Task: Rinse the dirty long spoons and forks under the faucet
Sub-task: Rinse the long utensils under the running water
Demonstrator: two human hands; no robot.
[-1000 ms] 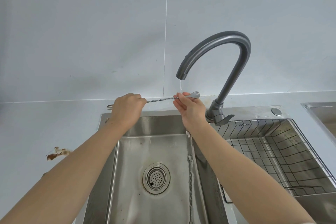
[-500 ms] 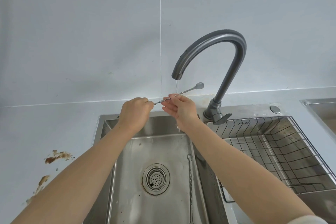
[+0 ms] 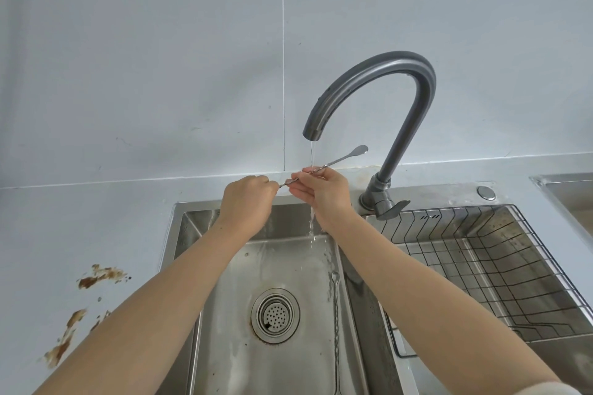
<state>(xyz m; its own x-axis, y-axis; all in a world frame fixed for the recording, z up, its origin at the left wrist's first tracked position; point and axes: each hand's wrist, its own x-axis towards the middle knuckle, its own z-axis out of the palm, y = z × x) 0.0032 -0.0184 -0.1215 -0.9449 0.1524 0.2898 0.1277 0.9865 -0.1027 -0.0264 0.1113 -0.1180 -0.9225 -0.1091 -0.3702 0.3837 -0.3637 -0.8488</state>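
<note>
- Thin steel long spoon [image 3: 345,158], tilted, its small oval bowl raised to the right, sits under the curved grey faucet [image 3: 385,74]. The water stream [image 3: 311,154] hits its shaft.
- Left hand [image 3: 248,202] is curled, pinching the handle end. Right hand [image 3: 321,191] pinches the shaft with its fingertips.
- Below is a brushed-steel sink [image 3: 231,330], with another long utensil [image 3: 336,314] beside the perforated drain [image 3: 275,314].
- Black wire basket [image 3: 481,250] to the right, brown smears [image 3: 99,274] on the counter to the left.

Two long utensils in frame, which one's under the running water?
The spoon held by left hand and right hand, crossing the stream below the faucet, bowl raised. The other utensil lies on the sink floor by its right wall, untouched.
</note>
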